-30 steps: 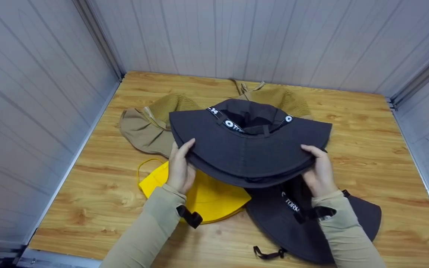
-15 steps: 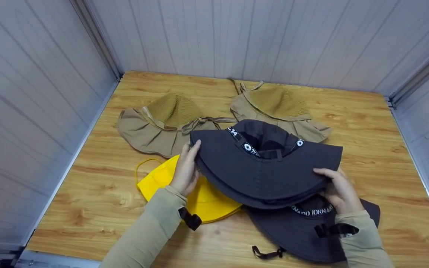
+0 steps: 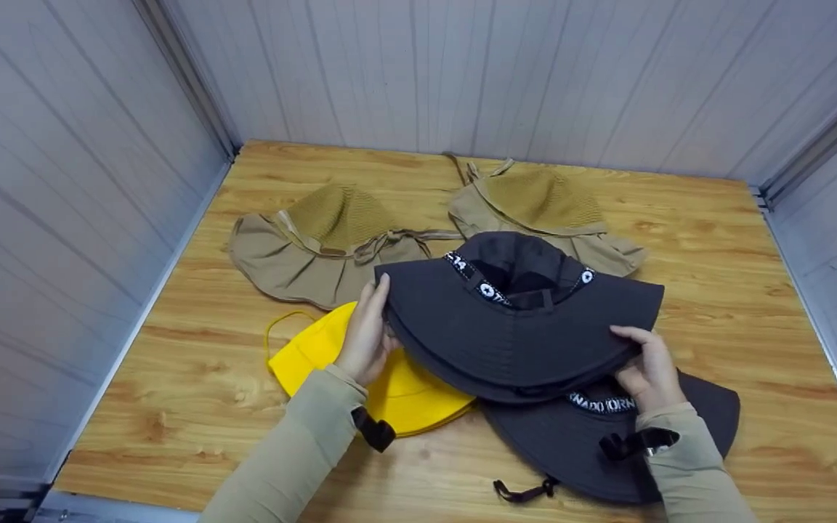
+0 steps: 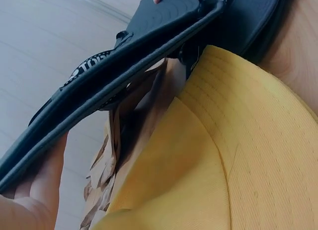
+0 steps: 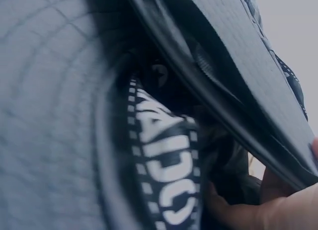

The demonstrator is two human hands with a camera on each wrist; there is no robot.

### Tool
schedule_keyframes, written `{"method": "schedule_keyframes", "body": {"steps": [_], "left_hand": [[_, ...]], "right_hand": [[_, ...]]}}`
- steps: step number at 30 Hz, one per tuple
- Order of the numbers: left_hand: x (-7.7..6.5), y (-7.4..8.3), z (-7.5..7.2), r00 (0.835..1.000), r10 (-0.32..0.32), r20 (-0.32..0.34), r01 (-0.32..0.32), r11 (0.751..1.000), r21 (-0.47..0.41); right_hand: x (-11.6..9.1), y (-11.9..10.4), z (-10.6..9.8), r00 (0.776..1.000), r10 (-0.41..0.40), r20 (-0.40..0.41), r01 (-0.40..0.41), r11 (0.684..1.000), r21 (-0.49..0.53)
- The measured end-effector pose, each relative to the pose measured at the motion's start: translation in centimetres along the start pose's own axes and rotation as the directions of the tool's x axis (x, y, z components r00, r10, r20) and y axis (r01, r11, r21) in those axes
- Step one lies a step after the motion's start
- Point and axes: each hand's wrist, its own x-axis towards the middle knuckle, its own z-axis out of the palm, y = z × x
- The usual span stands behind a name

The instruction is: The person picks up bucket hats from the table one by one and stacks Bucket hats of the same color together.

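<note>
Now the dark hat (image 3: 513, 327) hangs just above a second dark hat (image 3: 607, 443) near the counter's (image 3: 193, 392) front edge, apparently being stacked on it; lowering it squarely seems the next need. The left hand (image 3: 368, 338) grips its brim on one side, the right hand (image 3: 644, 367) pinches the other. Beside lies a yellow hat (image 3: 397, 392); farther back, two tan hats (image 3: 331, 240).

The held hat (image 3: 513, 341) is dark grey, with a black band that carries white letters and star marks. Under it lie a plain yellow hat (image 3: 397, 388) and another dark grey hat (image 3: 578, 450); two hats behind, (image 3: 317, 247) and (image 3: 542, 211), are khaki with mustard mesh crowns. The table (image 3: 716, 290) is light wood with grain.
</note>
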Motion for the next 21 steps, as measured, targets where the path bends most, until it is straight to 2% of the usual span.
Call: {"method": "schedule_keyframes", "body": {"steps": [9, 15, 21], "left_hand": [[0.1, 0.0, -0.1, 1.000, 0.004, 0.008, -0.004, 0.999, -0.033], [0.0, 0.1, 0.0, 1.000, 0.023, 0.002, -0.023, 1.000, -0.010], [-0.1, 0.1, 0.4, 1.000, -0.020, 0.001, 0.020, 1.000, 0.018]], "right_hand": [[0.1, 0.3, 0.3, 0.997, -0.059, 0.043, 0.058, 0.998, 0.019], [-1.2, -0.8, 0.1, 0.984, -0.104, 0.144, 0.115, 0.991, -0.074], [-2.8, -2.7, -0.5, 0.966, -0.142, 0.214, 0.178, 0.971, -0.159]]}}
